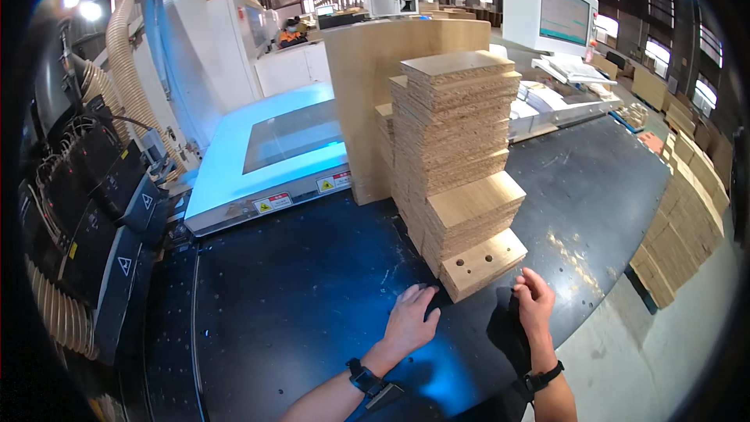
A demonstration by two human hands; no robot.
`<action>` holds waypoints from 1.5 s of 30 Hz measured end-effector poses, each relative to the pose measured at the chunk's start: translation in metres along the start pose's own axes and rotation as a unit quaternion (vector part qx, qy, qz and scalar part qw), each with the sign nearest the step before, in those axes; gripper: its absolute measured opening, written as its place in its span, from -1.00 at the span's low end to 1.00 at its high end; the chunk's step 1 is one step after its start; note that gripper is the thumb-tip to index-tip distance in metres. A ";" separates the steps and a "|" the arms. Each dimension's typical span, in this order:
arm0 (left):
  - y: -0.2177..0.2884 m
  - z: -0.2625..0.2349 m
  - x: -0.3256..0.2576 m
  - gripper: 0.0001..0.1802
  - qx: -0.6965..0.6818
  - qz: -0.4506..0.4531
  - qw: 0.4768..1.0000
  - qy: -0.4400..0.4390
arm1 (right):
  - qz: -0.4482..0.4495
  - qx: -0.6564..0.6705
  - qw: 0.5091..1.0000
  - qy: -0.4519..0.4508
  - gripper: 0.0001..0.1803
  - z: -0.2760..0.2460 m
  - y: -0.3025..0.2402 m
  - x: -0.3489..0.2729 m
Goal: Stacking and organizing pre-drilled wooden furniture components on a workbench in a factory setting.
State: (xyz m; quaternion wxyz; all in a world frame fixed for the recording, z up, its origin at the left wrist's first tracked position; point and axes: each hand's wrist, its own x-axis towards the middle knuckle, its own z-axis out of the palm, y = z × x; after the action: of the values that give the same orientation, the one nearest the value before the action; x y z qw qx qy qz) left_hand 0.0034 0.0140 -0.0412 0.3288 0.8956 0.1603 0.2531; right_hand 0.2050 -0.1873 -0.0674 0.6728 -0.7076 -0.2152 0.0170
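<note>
A tall stack of small chipboard panels [453, 133] stands on a dark blue-black worktable [297, 305]. Its lowest panel [484, 263] juts toward me and has drilled holes in its top face. My left hand [410, 320] lies flat on the table, fingers spread, fingertips touching the near left corner of that panel. My right hand [534, 301] hovers just right of the panel's near corner with fingers curled; it holds nothing that I can see. Both wrists wear black straps.
A large upright board [367, 94] leans behind the stack. A machine with a lit blue-white hood [266, 148] lies at the table's left, with cables and hoses [86, 187] beyond. A monitor [551, 12] stands far right. More panel stacks [683, 219] sit on the floor at right.
</note>
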 end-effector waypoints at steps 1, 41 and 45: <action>-0.002 -0.001 0.000 -0.50 -0.007 -0.002 1.000 0.003 | 0.024 0.041 0.999 -0.004 -0.64 -0.001 -0.006 -0.002; -0.025 0.000 0.011 -0.62 -0.011 -0.022 1.000 0.005 | 0.002 -0.161 0.931 -0.327 -0.60 -0.179 -0.177 -0.068; -0.038 0.001 0.018 -0.55 0.012 -0.016 0.998 -0.054 | 0.344 -0.327 0.792 -0.384 -0.47 -0.324 -0.055 -0.134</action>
State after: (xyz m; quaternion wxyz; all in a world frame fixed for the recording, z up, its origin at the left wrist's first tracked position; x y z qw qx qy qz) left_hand 0.0142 0.0496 -0.0604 0.3305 0.9092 0.1591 0.1972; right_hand 0.1701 -0.5376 -0.0198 0.2129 -0.8479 -0.1911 0.4464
